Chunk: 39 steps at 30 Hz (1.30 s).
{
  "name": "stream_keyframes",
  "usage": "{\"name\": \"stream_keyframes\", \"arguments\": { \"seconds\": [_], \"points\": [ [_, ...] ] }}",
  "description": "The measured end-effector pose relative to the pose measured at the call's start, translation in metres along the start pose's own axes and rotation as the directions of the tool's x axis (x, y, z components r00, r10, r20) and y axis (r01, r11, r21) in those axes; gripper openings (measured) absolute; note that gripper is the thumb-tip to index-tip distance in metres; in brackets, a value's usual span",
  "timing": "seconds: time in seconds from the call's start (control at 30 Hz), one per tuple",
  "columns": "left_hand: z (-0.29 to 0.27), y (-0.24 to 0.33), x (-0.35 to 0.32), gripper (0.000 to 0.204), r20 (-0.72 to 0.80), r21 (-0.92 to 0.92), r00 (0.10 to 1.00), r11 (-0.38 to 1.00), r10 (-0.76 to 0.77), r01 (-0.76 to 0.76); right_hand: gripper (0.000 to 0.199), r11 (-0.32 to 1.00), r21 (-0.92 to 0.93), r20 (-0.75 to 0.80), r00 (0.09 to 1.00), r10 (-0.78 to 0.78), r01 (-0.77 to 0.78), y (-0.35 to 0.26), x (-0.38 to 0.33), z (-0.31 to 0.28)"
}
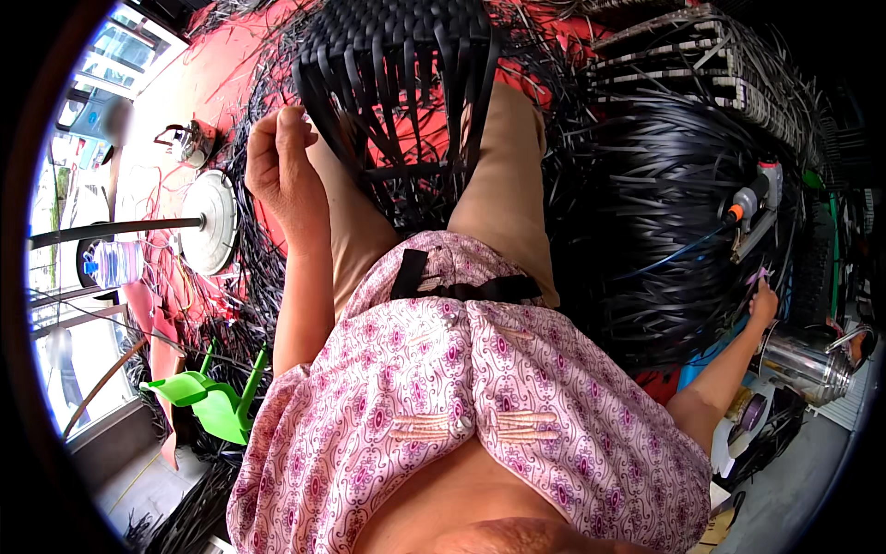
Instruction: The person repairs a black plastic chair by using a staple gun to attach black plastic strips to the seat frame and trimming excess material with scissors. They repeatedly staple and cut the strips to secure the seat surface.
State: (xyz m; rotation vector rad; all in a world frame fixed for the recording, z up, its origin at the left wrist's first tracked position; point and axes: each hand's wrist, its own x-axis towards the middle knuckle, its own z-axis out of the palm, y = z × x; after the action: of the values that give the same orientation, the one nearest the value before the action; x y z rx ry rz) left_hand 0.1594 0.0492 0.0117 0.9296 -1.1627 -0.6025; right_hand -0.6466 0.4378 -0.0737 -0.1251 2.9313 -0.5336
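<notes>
Between my knees stands a black basket [397,46] of woven flat plastic strips, its sides made of long spaced strands. My left hand [284,171] is raised just left of it, fingers curled into a pinch beside its lower left edge. What the fingers hold, if anything, is too small to name. Far out to the right, my right hand [762,303] reaches beside a heap of black strips [664,212]. Its fingers are closed at a small pinkish-purple thing [758,276] whose kind does not show. A grey air stapler [757,203] with a blue hose lies on the heap above that hand.
A partly woven grey-white frame [664,69] is at the far right. Loose black strips cover much of the red floor covering [240,60]. At the left are a round pale fan base [209,222], a water bottle [115,264] and a green chair [217,406]; a metal flask [808,365] stands lower right.
</notes>
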Motion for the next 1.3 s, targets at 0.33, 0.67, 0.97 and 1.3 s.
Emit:
{"name": "stream_keyframes", "arguments": {
  "seconds": [0.33, 0.67, 0.97, 1.3],
  "points": [
    [-0.007, -0.018, 0.009, 0.024, -0.009, 0.162, 0.998, 0.985, -0.058, 0.059, 0.043, 0.894, -0.352, -0.593, 0.672, -0.443, 0.278, -0.016, -0.063, 0.035],
    [0.014, -0.004, 0.0, 0.017, 0.075, 0.055, 0.997, 0.998, -0.015, 0.011, 0.041, 0.801, -0.369, -0.46, 0.657, -0.598, 0.471, 0.007, -0.048, 0.012],
    [0.033, 0.046, -0.027, 0.015, 0.379, 0.022, 0.91, 0.985, -0.169, 0.174, 0.038, 0.972, 0.166, -0.223, 0.967, -0.125, 0.164, -0.029, -0.013, 0.035],
    [0.077, 0.011, -0.039, 0.032, 0.54, 0.082, 0.784, 0.946, -0.307, 0.314, 0.044, 0.868, -0.107, -0.462, 0.749, -0.475, 0.484, -0.01, 0.001, 0.042]
  ]
}}
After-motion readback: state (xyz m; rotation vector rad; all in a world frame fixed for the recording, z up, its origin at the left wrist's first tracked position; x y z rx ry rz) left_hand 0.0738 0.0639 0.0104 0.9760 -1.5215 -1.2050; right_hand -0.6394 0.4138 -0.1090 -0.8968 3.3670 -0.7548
